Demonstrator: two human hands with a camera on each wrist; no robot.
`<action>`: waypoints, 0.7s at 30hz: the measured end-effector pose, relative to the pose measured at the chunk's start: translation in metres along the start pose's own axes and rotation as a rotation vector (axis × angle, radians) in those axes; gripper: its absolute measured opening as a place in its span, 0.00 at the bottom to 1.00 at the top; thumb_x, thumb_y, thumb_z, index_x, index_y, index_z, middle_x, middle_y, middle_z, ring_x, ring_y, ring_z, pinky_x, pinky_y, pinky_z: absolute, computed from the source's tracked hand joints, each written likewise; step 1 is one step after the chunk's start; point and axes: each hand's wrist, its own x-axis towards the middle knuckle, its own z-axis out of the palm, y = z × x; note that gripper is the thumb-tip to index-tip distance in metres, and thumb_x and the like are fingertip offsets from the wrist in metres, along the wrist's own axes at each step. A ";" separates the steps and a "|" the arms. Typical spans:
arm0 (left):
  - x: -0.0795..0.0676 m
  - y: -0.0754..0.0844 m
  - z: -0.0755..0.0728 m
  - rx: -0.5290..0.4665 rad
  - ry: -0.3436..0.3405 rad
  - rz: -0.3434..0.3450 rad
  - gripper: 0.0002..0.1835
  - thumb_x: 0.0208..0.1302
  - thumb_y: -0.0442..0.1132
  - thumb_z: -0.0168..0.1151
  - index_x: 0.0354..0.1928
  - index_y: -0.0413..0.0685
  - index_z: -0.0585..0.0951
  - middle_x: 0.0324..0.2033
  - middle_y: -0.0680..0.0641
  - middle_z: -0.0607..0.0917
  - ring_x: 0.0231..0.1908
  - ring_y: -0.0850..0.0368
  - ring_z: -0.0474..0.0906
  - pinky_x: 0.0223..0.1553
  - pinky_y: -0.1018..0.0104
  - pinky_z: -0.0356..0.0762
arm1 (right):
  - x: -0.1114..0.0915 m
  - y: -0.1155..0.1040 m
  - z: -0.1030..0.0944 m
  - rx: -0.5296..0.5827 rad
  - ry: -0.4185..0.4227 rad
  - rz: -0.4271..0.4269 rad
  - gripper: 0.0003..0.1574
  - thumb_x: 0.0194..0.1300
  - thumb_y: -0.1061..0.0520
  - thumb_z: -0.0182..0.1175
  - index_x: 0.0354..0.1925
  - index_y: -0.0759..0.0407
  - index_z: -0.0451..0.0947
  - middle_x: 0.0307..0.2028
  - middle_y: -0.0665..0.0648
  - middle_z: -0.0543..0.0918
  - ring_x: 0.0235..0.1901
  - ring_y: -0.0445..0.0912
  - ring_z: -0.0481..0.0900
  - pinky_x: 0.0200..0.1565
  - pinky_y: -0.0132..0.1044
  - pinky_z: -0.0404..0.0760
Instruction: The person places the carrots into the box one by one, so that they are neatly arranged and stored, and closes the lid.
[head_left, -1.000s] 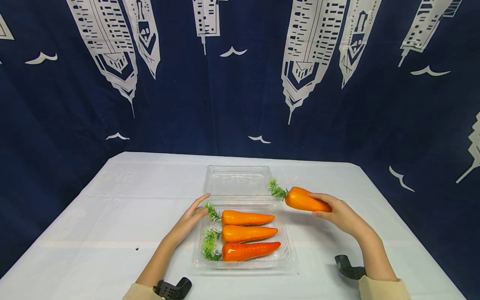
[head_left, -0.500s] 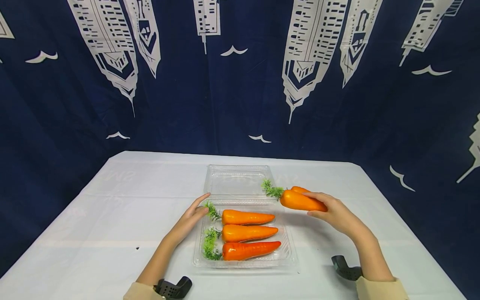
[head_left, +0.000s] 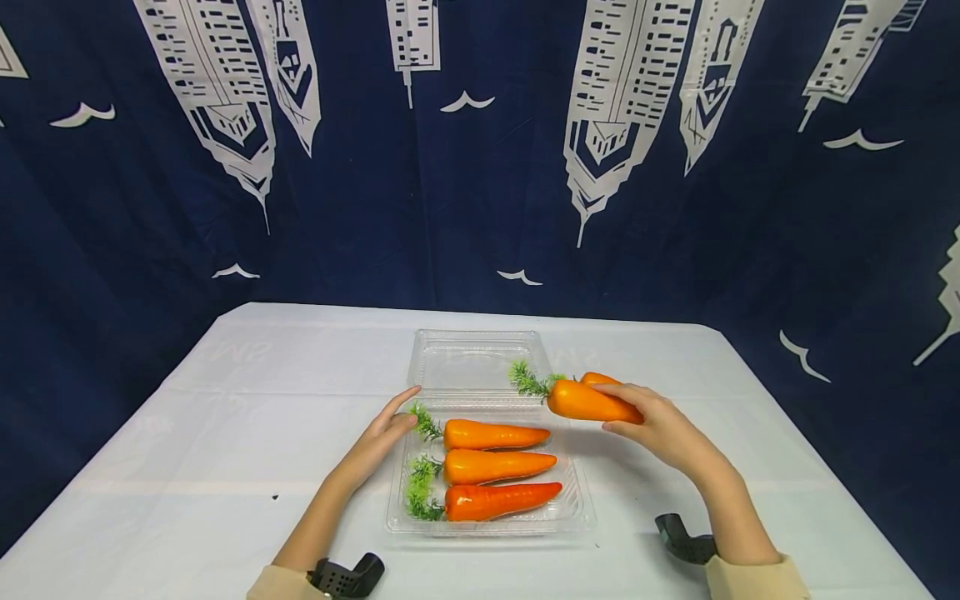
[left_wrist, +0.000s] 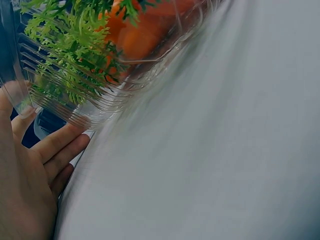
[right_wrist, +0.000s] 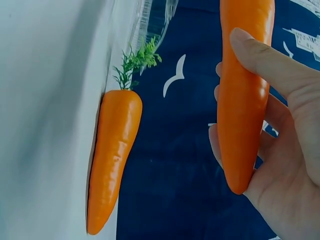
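Observation:
My right hand (head_left: 663, 427) grips an orange carrot (head_left: 588, 402) by its tapered half, raised over the table; its green leafy top points left, overlapping the container's hinge side in the head view. The right wrist view shows the thumb on one side of this carrot (right_wrist: 244, 100) and fingertips on the other. Three carrots lie side by side in a clear plastic container (head_left: 487, 531): two orange (head_left: 491, 435) and, nearest, a redder one (head_left: 498, 502), leaves leftward. My left hand (head_left: 375, 442) touches the container's left side, its fingers extended in the left wrist view.
Another orange carrot (right_wrist: 115, 155) lies on the white-covered table (head_left: 225, 467) beyond the held one, mostly hidden in the head view. The container's clear lid (head_left: 476, 358) is folded back behind it. A dark blue printed curtain (head_left: 480, 192) hangs behind the table.
My right hand has moved left with the carrot, toward the container, uncovering a bit more of the carrot behind. The left hand has stayed where it was.

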 end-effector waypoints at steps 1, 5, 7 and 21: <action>0.000 0.000 0.000 0.001 0.001 0.000 0.25 0.65 0.52 0.49 0.63 0.77 0.60 0.55 0.44 0.76 0.59 0.46 0.68 0.63 0.38 0.50 | 0.000 -0.001 0.001 -0.001 0.000 -0.006 0.31 0.55 0.55 0.63 0.58 0.54 0.70 0.58 0.64 0.72 0.54 0.59 0.71 0.55 0.58 0.68; 0.000 0.001 0.000 0.003 0.002 -0.002 0.25 0.64 0.53 0.49 0.63 0.78 0.60 0.55 0.44 0.76 0.59 0.46 0.68 0.63 0.38 0.50 | 0.002 -0.004 0.003 -0.023 0.014 -0.018 0.32 0.54 0.54 0.64 0.58 0.52 0.70 0.59 0.62 0.71 0.57 0.60 0.68 0.57 0.58 0.67; 0.000 0.001 0.000 0.003 0.003 -0.003 0.25 0.64 0.53 0.49 0.63 0.78 0.59 0.56 0.44 0.76 0.59 0.46 0.68 0.63 0.38 0.50 | 0.002 -0.005 0.004 -0.032 0.016 -0.022 0.32 0.54 0.54 0.64 0.58 0.51 0.70 0.59 0.60 0.72 0.58 0.59 0.69 0.57 0.57 0.67; 0.000 0.001 0.001 0.008 0.011 -0.008 0.26 0.63 0.53 0.50 0.63 0.78 0.60 0.55 0.44 0.76 0.58 0.46 0.69 0.63 0.37 0.50 | 0.004 -0.012 0.014 -0.031 0.021 -0.017 0.30 0.55 0.53 0.64 0.57 0.46 0.70 0.58 0.58 0.72 0.57 0.55 0.70 0.56 0.55 0.70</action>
